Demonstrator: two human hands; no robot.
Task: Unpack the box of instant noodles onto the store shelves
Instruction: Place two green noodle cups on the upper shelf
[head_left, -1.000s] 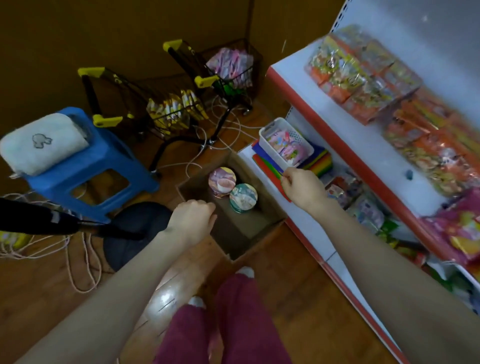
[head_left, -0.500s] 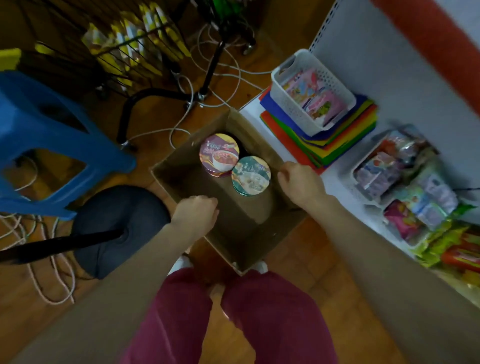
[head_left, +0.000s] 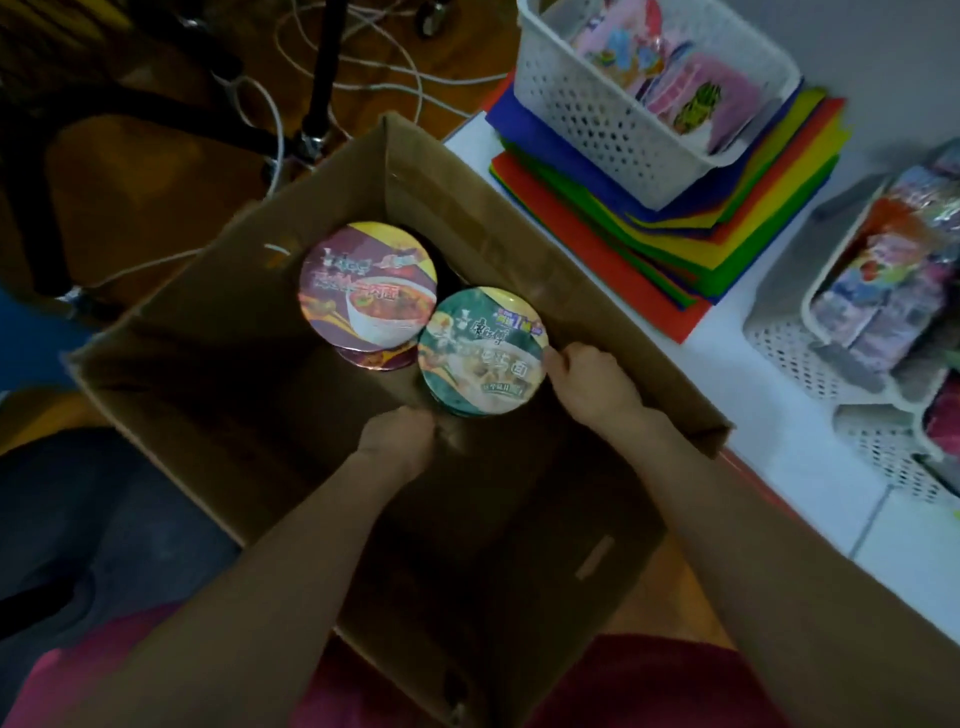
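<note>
Cardboard box (head_left: 519, 244) stands open on the wooden floor (head_left: 135, 208), and two stacks of instant-noodle cups sit in its far corner. The green-lidded cup (head_left: 483, 351) is against the box's right wall. The purple-lidded cup (head_left: 366, 291) touches it on the far-left side, with another lid (head_left: 374, 361) showing just beneath it. The rest of the box floor is in shadow.

Both arms reach down into the box, one hand on each side of the green-lidded cup. The right hand (head_left: 592, 382) is between the cup and the box's right wall. Its fingers (head_left: 558, 358) are curled against the lid's right rim and grip it there. The left hand (head_left: 400, 436) is at the cup's near-left side with its knuckles up. Its fingers are curled under and hidden, so whether they have hold of the cup cannot be told.

Right of the box lies the white bottom shelf (head_left: 779, 499). At the box's far-right corner a stack of coloured sheets (head_left: 701, 228) lies on the shelf, and a white perforated basket (head_left: 597, 119) of pink packets stands on it. Farther right, a second white basket (head_left: 779, 358) holds wrapped snacks (head_left: 883, 291). Beyond the box's far-left wall, pale cables (head_left: 374, 85) loop over the floor around a black stand leg (head_left: 324, 67). Maroon trousers (head_left: 654, 686) show at the box's near edge.
</note>
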